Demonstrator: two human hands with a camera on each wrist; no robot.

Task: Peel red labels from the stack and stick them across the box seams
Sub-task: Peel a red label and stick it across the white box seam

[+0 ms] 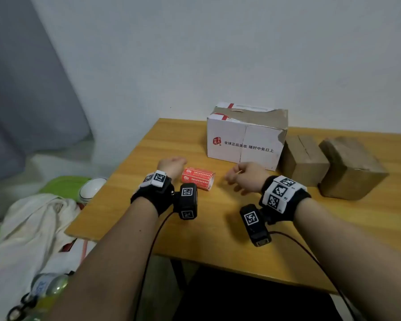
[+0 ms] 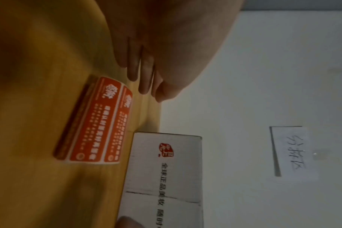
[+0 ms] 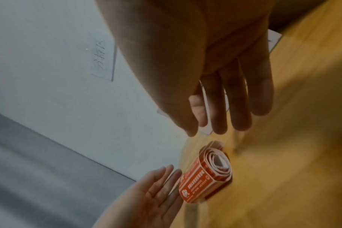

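Observation:
A roll of red labels (image 1: 198, 178) lies on its side on the wooden table (image 1: 218, 228), between my two hands. My left hand (image 1: 173, 165) is just left of the roll, palm open and fingers straight (image 3: 166, 182), close to its end without gripping it. My right hand (image 1: 237, 178) hovers to the right of the roll with its fingers (image 3: 242, 108) stretched out and nothing in them. Behind the hands stands a white printed box (image 1: 244, 141) with a vertical seam down its front and torn brown tape on top. The roll (image 2: 96, 121) and the box (image 2: 166, 169) also show in the left wrist view.
Two brown cardboard boxes (image 1: 303, 158) (image 1: 352, 167) stand right of the white box. The table's left edge (image 1: 107, 188) drops to white cloth (image 1: 33, 223), a round white object (image 1: 93, 188) and a bottle (image 1: 49, 286). A handwritten note (image 2: 293, 151) is on the wall.

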